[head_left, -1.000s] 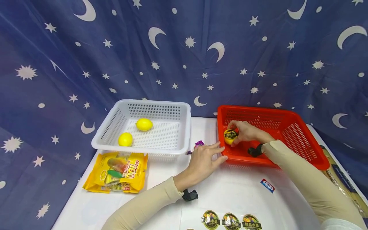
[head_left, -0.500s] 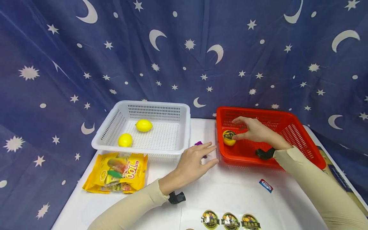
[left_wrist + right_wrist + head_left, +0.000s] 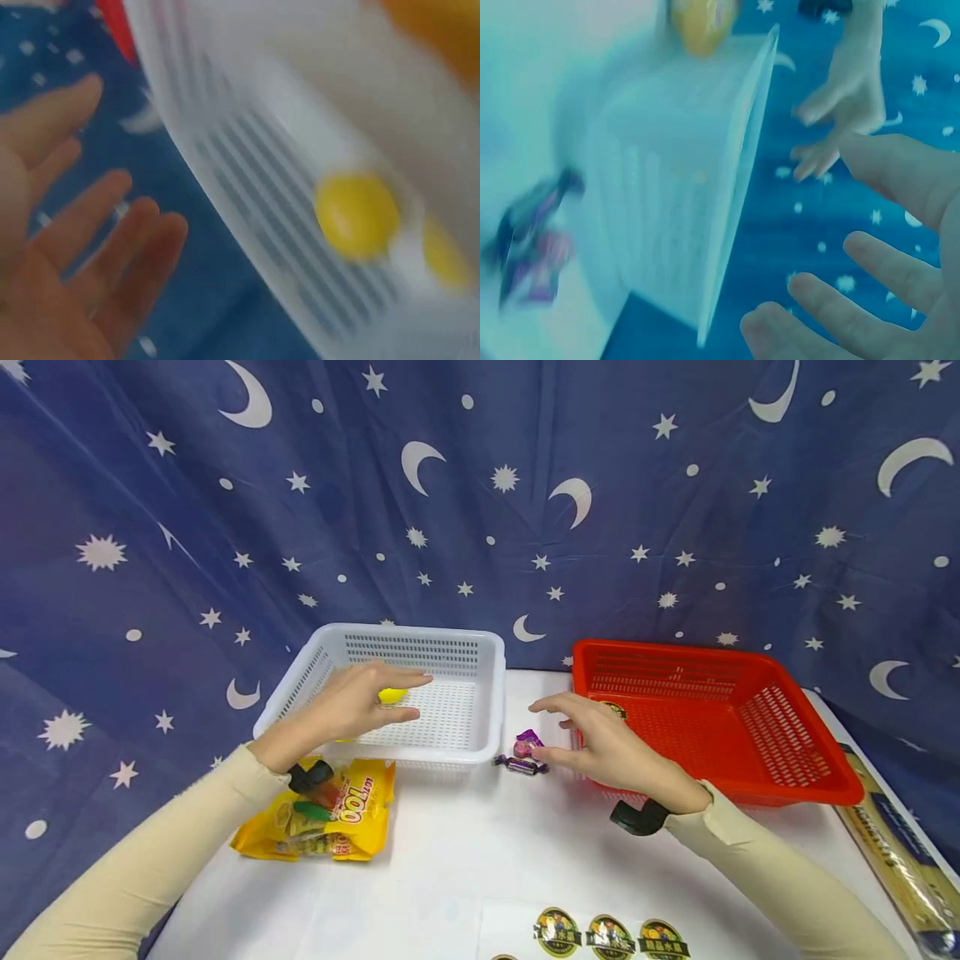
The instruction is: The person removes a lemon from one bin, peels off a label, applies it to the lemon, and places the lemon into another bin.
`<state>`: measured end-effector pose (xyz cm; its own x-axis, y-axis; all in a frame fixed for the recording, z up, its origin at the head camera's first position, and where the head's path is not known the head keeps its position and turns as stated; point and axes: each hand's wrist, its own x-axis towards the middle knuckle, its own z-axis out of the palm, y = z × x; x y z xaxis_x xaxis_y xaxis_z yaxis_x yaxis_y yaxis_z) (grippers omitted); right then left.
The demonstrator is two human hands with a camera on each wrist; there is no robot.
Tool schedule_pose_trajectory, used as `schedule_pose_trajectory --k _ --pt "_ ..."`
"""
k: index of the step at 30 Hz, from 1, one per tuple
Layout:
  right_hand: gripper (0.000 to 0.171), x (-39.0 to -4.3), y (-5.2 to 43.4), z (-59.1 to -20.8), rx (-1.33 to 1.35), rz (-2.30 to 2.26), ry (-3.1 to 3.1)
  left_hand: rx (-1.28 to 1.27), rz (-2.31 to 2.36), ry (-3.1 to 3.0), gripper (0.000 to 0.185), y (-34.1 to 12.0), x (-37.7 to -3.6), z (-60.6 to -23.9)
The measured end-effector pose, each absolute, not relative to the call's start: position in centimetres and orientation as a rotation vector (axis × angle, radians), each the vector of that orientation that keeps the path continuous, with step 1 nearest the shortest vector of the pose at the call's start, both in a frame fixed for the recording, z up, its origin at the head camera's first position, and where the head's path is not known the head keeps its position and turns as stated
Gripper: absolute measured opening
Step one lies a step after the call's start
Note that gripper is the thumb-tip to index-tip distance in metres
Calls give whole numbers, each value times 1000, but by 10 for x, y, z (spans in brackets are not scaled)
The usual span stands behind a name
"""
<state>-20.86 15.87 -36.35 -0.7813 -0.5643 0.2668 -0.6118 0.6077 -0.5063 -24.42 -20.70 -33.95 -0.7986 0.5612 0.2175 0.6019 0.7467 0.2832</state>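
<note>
My left hand [image 3: 360, 700] hovers over the white basket [image 3: 491, 727], fingers extended and holding nothing. One lemon [image 3: 392, 695] peeks out past that hand, and the second lies mostly hidden behind it; two yellow fruits show blurred in the left wrist view, a round one [image 3: 358, 216] the clearer. At the left front edge of the red basket [image 3: 757, 727], my right hand [image 3: 603, 739] is held with fingers spread and grips nothing. Behind it, only the black-and-gold sticker [image 3: 617, 708] of the fruit in the red basket shows.
Two purple-wrapped candies [image 3: 522, 766] lie between the baskets. A yellow candy bag [image 3: 352, 814] sits before the white basket, under the left wrist. Round fruit stickers [image 3: 557, 932] on a sheet are at the front. A long printed roll [image 3: 900, 852] lies along the right edge.
The right hand let go of the stickered fruit in the red basket and drew back left and toward the front. The left hand moved from between the baskets to above the white basket.
</note>
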Motion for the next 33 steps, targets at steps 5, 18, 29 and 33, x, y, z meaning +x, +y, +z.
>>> schedule_pose_trajectory --k 5,18,29,33 --pt "56 -206 128 -378 1068 913 -2688 -985 -455 -2981 54 -243 -294 -337" --pt "42 -202 94 -415 977 800 -2651 -848 -415 -3302 60 -267 -366 -366" --pt "39 -202 92 -418 979 826 -2674 -799 -498 -3310 63 -262 -375 -395" --pt "39 -204 92 -419 985 818 -2678 -798 -496 -3289 63 -262 -375 -397"
